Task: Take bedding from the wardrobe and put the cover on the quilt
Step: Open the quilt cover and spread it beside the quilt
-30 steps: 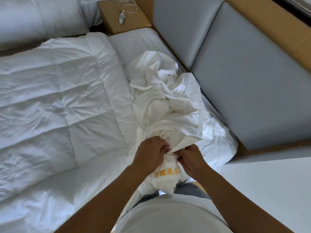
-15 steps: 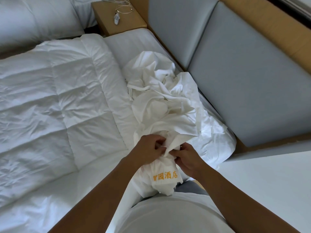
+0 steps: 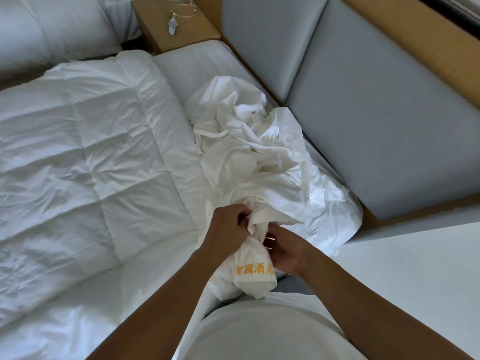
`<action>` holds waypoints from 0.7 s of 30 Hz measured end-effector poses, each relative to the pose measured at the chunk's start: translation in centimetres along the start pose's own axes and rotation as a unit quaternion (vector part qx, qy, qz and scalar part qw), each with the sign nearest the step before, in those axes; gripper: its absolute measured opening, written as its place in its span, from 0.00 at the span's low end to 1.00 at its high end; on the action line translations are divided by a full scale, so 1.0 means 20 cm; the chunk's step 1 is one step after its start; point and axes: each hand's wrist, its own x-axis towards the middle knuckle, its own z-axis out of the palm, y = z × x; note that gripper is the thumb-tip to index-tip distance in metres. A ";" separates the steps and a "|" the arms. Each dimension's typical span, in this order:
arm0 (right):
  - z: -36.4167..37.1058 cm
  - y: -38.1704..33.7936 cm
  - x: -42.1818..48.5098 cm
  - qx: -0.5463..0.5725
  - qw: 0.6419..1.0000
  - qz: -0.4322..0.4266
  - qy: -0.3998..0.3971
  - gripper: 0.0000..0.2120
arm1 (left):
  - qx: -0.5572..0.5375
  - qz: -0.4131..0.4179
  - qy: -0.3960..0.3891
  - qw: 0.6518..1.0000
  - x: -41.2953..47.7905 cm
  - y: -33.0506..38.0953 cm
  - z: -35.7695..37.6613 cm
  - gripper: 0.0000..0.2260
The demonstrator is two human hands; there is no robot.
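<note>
The cover [image 3: 246, 152] lies as a crumpled white heap along the right side of the bed, between the quilt [image 3: 91, 152] and the grey padded headboard [image 3: 376, 113], with its near end gathered up in front of the person's white shirt [image 3: 259, 331]. The left hand [image 3: 228, 228] grips a bunched fold of this near end, its fingers curled into the cloth so that their tips are buried. The right hand [image 3: 285, 253] holds the same bunch from the other side, just beside the left, pinching the fabric, though the folds hide exactly where. Below the hands a loose flap hangs down bearing orange characters [image 3: 255, 269], the first partly lost in a crease. Where the cover's opening is cannot be made out in the tangle. The quilt is spread flat, stitched in squares, and runs off the left edge; the heap lies against its right border. A strip of bare sheet [image 3: 197, 61] shows beyond the heap. A wooden nightstand [image 3: 179, 29] carries a coiled cable [image 3: 183, 9], cut off at the top edge, and a small white object [image 3: 172, 26] too small to identify. White bedding of a second bed [image 3: 52, 24] fills the top left corner, mostly out of view
</note>
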 end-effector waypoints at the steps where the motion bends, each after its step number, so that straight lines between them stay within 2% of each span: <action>1: 0.00 -0.01 0.00 0.002 1.000 0.004 -0.012 0.08 | 0.009 0.011 -0.008 1.000 0.00 0.00 -0.01 0.07; 8: 0.13 -0.01 0.02 0.012 0.999 -0.051 -0.010 0.10 | 0.099 0.038 -0.069 0.992 0.01 0.00 -0.07 0.04; 11: 0.10 -0.01 0.02 0.027 0.997 -0.076 -0.007 0.17 | 0.200 0.024 -0.112 0.973 -0.02 -0.07 -0.12 0.06; 14: 0.09 0.02 0.01 0.024 0.995 -0.092 -0.007 0.16 | 0.275 -0.018 -0.124 0.953 -0.06 -0.15 -0.16 0.10; 17: 0.10 0.04 0.03 0.008 0.995 -0.102 -0.005 0.15 | 0.304 -0.023 -0.182 0.935 -0.07 -0.15 -0.18 0.03; 19: 0.09 0.03 0.04 -0.008 0.995 -0.102 0.004 0.15 | 0.259 -0.001 -0.224 0.940 -0.03 -0.13 -0.20 0.05; 21: 0.09 0.03 0.05 -0.017 0.995 -0.096 -0.001 0.15 | 0.128 -0.023 -0.191 0.973 0.03 -0.10 -0.25 0.06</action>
